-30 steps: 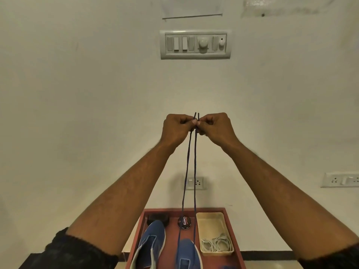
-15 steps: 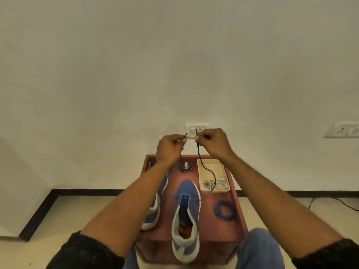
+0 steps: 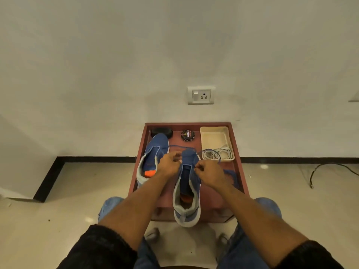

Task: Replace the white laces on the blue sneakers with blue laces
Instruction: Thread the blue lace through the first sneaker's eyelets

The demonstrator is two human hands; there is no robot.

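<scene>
Black knit sleeves (image 3: 103, 247) pushed up above forearms; blue denim jeans (image 3: 110, 205) on both knees.

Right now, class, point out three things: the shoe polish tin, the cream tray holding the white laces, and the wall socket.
shoe polish tin (image 3: 187, 135), head view, on its printed lid.
cream tray (image 3: 214, 137), head view, on its bare floor.
wall socket (image 3: 201, 95), head view, on its faceplate.

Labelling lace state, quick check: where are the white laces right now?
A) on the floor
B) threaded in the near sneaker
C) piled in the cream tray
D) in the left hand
C: the white laces lie coiled at the near end of the cream tray, while both hands work a blue lace at the near sneaker.
</scene>
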